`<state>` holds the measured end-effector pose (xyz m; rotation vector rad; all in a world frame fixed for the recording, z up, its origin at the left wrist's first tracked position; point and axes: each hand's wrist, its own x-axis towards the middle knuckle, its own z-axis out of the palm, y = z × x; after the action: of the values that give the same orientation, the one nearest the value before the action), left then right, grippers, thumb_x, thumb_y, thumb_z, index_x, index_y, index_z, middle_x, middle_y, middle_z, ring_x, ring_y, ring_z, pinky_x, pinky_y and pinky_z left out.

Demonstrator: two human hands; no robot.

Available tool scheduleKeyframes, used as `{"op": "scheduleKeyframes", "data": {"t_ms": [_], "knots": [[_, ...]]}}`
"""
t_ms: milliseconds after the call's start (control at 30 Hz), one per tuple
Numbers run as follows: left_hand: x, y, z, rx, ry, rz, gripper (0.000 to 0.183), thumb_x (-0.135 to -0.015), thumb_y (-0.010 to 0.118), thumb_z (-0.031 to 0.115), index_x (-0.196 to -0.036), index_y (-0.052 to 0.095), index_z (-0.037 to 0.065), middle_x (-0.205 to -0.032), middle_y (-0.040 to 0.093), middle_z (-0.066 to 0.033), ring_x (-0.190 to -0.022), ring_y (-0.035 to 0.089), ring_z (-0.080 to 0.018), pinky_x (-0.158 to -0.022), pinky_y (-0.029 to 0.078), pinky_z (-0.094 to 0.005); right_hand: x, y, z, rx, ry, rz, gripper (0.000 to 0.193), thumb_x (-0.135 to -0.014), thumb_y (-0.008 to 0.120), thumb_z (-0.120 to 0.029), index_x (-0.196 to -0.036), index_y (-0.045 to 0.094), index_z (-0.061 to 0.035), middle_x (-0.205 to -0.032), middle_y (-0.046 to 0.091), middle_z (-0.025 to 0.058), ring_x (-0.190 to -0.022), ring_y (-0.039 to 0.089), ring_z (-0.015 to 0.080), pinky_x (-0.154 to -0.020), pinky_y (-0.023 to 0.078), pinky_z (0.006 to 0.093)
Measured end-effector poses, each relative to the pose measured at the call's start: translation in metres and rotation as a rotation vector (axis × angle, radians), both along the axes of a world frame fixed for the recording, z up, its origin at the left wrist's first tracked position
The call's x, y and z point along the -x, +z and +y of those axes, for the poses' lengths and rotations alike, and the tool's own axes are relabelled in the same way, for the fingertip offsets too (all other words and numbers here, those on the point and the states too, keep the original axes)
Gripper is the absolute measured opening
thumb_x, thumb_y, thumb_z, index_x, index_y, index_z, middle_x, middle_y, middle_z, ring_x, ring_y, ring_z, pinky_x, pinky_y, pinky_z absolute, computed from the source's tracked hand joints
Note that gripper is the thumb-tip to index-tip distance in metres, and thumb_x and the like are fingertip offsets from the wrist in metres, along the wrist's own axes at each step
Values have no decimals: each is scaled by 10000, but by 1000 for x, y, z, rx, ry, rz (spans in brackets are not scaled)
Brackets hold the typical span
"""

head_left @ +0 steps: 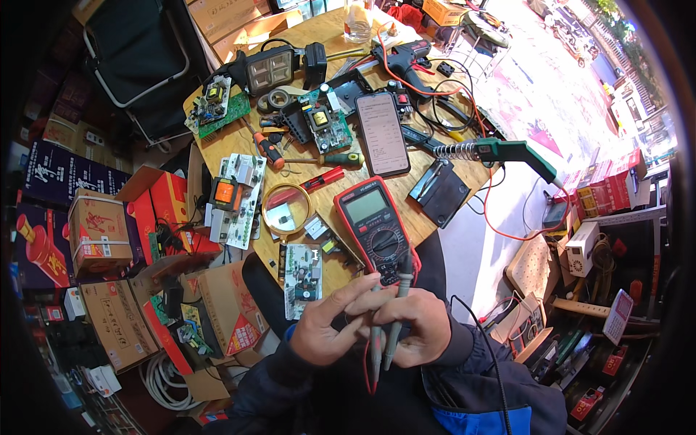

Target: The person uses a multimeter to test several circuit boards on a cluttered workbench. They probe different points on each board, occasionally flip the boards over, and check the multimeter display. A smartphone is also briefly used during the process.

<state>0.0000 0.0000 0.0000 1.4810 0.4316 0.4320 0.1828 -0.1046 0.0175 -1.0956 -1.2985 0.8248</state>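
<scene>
Close to my body, both hands are together around two grey multimeter test probes. My left hand (326, 330) has its fingertips closed on the probe with the red lead (375, 348). My right hand (424, 326) is wrapped around the other probe (394, 341), whose upper end sticks up above the fingers. Some fingers overlap, so exact contact is partly hidden. Just beyond them lies a red digital multimeter (368, 210) with a dial and a grey display. To its left are a magnifying glass (270, 215) and a bare circuit board (303, 279).
The wooden table (217, 141) carries more circuit boards (241, 199), screwdrivers (268, 151), a phone (383, 134), a glue gun (406, 65), a soldering iron in its coil holder (500, 152) and a glass (357, 22). Cardboard boxes (116, 319) crowd the left floor; a folding chair (138, 65) stands behind.
</scene>
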Motion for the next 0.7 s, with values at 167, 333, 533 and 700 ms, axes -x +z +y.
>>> {"op": "scheduleKeyframes", "data": {"t_ms": [167,333,533,700], "knots": [[-6,-8,-9,134,96,-20,519,-999,717,-76,-1496,575,-26,-1292,756,-151,-1177,733,-195,-1051,580,-354,-9,8,8,20,66,-100,530,-814,825,21,-1306,647,-67,-1243,748,185,-1004,747,422,-869,613,438],[-12,-13,-16,259,341,-155,372,-1069,622,-71,-1435,561,-40,-1297,733,-200,-1185,740,-231,-1009,602,-353,-5,9,10,34,-43,-33,612,-836,806,76,-1410,623,-32,-1321,729,223,-1038,774,369,-877,626,423],[-13,-16,-11,391,296,-298,490,-1104,566,-37,-1556,382,13,-1410,640,-294,-1195,730,-306,-1020,604,-420,-10,11,14,154,-186,-225,709,-826,798,69,-1496,579,-11,-1313,708,255,-1145,712,399,-963,589,424],[-15,-15,-19,198,250,-268,519,-1085,634,-13,-1548,399,-9,-1363,655,-242,-1172,715,-254,-1012,593,-381,-6,6,22,221,-124,-299,703,-883,715,46,-1562,540,-1,-1263,697,245,-1189,679,422,-1010,567,431]]}}
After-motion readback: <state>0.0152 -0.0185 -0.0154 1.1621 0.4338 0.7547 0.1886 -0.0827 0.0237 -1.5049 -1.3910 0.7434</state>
